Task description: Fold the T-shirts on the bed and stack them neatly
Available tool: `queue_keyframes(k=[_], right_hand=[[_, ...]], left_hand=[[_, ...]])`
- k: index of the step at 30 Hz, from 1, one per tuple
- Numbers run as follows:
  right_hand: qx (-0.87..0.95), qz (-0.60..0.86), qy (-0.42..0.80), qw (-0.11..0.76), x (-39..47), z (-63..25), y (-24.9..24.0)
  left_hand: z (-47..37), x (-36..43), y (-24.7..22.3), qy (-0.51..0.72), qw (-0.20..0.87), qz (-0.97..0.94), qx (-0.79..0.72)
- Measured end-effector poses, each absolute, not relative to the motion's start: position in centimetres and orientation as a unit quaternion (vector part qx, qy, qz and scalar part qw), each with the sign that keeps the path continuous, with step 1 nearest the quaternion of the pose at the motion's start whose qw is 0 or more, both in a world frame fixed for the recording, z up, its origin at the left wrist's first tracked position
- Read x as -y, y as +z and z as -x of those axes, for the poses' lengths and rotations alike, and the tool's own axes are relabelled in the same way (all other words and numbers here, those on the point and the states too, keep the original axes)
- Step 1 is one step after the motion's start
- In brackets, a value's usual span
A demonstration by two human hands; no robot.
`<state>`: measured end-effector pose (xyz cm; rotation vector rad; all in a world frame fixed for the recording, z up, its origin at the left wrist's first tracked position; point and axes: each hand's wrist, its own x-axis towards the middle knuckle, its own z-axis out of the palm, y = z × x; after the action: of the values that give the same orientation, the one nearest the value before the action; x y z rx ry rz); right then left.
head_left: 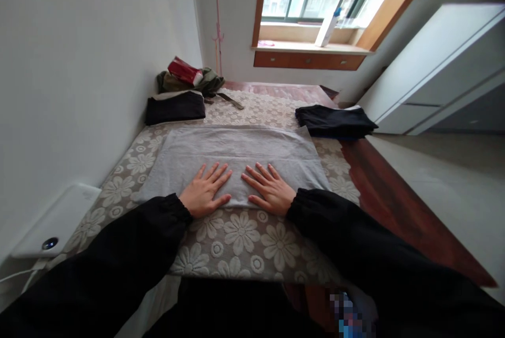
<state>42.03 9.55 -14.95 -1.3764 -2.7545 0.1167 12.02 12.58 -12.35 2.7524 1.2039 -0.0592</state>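
A grey piece of cloth (244, 143), perhaps a folded garment, lies spread flat on a table with a flowered cover (240, 233). Both palms rest on its near part. My left hand (205, 191) presses down left of the middle, fingers spread and pointing away from me. To its right, my right hand (270, 190) lies flat in the same way, with a gap of bare cloth between the two. Neither hand grips anything. The cloth's near corners are partly covered by my black sleeves.
Folded dark clothes sit at the far left (175, 106) and far right (335, 120). Behind the left pile are a green bag (213, 81) and a red packet (184, 71). A white device (59, 219) with a cable stands by the left wall. Dark red wood (398, 201) shows along the right edge.
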Motion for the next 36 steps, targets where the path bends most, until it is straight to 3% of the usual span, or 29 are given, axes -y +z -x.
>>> queue_keyframes(k=[6,12,19,25,30,36], right_hand=[[0.945,0.315,0.074,0.042,-10.1,-41.6,-14.7],[0.956,0.276,0.093,0.040,-9.6,-43.0,-14.6],[0.833,0.552,0.017,0.005,-7.1,-50.6,-15.2],[0.803,0.594,0.026,-0.042,-4.5,-54.1,-13.8],[0.850,0.524,0.057,0.002,-8.7,-48.3,-10.5],[0.847,0.522,0.093,0.048,-16.5,-38.3,-13.5]], left_hand=[[-13.7,-11.2,-12.3,-0.032,0.061,-0.932,-0.356],[-11.5,-10.7,-12.6,-0.019,0.045,-0.937,-0.345],[-2.3,-10.8,-13.6,0.076,0.017,-0.851,-0.519],[1.6,-9.5,-13.5,0.069,0.089,-0.845,-0.522],[-4.7,-12.0,-10.4,0.004,0.052,-0.886,-0.462],[-17.1,-16.4,-11.2,0.005,0.047,-0.891,-0.452]])
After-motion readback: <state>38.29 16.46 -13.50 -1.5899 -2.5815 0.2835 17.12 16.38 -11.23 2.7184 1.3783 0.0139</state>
